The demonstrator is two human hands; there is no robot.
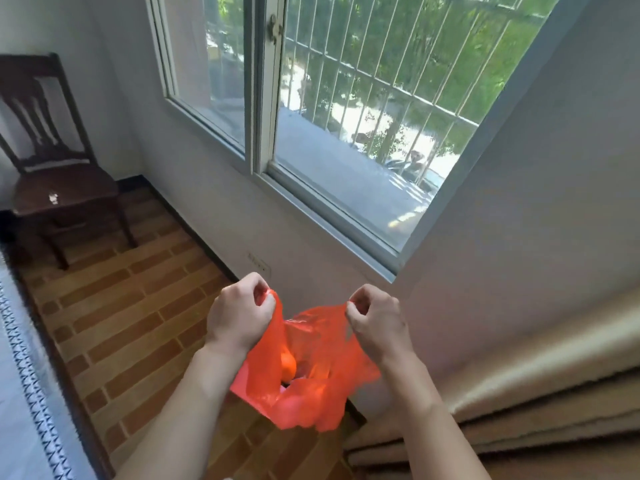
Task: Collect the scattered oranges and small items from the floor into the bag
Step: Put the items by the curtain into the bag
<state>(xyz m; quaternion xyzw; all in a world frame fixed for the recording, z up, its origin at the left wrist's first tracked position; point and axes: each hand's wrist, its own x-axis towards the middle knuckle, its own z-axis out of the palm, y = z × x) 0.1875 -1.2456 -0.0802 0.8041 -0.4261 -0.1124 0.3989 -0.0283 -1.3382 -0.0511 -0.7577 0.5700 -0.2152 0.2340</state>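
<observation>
A thin red plastic bag hangs in the air in front of me, low in the middle of the view. My left hand pinches its left handle and my right hand pinches its right handle, so the mouth is spread between them. Through the mouth I see one orange inside the bag, with something dark just below it. No loose oranges or small items show on the wooden floor.
A dark wooden chair stands in the far left corner. A barred window fills the wall ahead. Beige curtain folds lie at the right. A patterned white cloth edge runs along the left.
</observation>
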